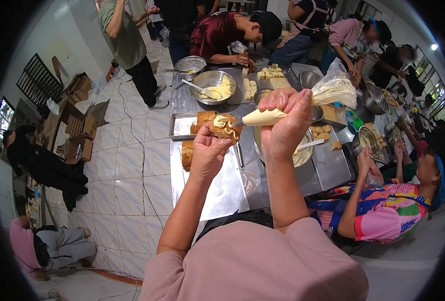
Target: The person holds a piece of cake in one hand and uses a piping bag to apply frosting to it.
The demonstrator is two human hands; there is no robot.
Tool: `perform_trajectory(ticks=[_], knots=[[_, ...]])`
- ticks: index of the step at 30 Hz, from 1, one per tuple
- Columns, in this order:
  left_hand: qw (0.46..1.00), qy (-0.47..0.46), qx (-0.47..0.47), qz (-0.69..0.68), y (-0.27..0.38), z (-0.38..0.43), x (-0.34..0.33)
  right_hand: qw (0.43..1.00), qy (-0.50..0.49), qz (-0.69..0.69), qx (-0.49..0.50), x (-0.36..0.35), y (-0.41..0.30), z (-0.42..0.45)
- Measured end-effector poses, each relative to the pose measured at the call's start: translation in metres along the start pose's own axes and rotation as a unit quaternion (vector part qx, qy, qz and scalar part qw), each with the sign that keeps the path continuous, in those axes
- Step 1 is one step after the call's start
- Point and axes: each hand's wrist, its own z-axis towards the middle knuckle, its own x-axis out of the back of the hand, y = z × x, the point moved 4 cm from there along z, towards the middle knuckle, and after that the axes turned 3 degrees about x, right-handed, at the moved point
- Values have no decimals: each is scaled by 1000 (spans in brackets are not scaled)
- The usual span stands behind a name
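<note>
Between the fingers of my left hand (210, 152) is a small piece of brown cake (228, 129) with piped cream in a swirl and squiggles on its face. My right hand (288, 122) squeezes a clear piping bag (264, 117) full of pale cream, its top hanging loose above the fist. The bag's metal tip (237, 123) is at the cream on the cake piece. Below my hands, a metal tray (222, 188) lies on the steel table, with a brown cake block (187, 154) at its left. Partly behind my right forearm stands a bowl of cream (301, 158) with a white-handled spatula (311, 144).
A rectangular pan (181, 126) holds brown cake. Farther back are a steel bowl of yellow cream (213, 88) and cut cake cubes (250, 89). A person in dark red (217, 35) leans over the far side; another in a colourful top (392, 214) works close at my right.
</note>
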Motion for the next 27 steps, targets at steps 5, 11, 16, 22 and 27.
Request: perform_trajectory(ticks=[5, 11, 16, 22, 27], knots=[[1000, -9, -6, 12, 0, -1, 3, 1000, -7, -3, 2, 0, 1, -1], [1000, -4, -9, 10, -1, -2, 7, 1000, 0, -3, 7, 5, 4, 0], [1000, -5, -11, 8, -2, -1, 7, 1000, 2, -16, 13, 8, 3, 1], [1000, 0, -20, 6, -4, 3, 9, 1000, 0, -14, 4, 10, 2, 0], [1000, -6, -20, 6, -4, 6, 11, 1000, 0, -10, -5, 12, 1, -2]])
